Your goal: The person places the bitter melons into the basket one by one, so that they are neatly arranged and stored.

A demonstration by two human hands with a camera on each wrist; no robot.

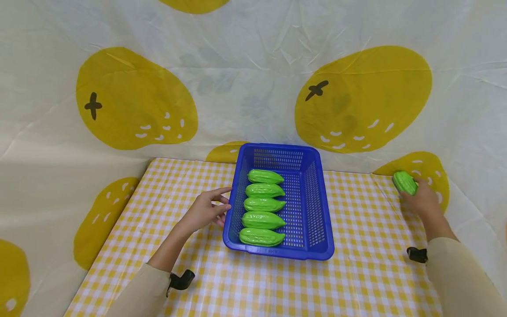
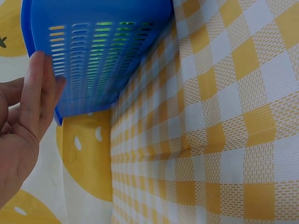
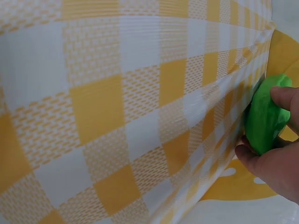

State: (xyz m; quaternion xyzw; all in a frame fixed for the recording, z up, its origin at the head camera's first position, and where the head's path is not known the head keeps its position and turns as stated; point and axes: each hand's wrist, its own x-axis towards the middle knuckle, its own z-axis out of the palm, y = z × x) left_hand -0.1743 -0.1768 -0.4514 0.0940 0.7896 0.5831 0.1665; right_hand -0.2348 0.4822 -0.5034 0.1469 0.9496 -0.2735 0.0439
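In the head view, a blue plastic basket [image 1: 325, 211] holds several green bitter melons [image 1: 264, 204] in a column along its left side, tips pointing right. My left hand [image 1: 207, 208] is at the basket's left rim, its fingers fairly straight. In the left wrist view these fingers [image 2: 33, 93] lie against the slotted outer wall [image 2: 93, 14]. Far to the right, my right hand [image 1: 424, 199] grips another bitter melon [image 1: 405, 182] near the table's back right corner. The right wrist view shows thumb and fingers [image 3: 261, 163] around this melon [image 3: 265, 116], low at the tablecloth.
A yellow-and-white checked cloth [image 1: 206, 273] covers the table. Behind it and at both sides hangs a pale sheet [image 1: 245, 88] with large yellow fruit prints. The basket's right half shows bare mesh floor [image 1: 294, 211]. Black wrist cameras [image 1: 182, 280] stick out from both sleeves.
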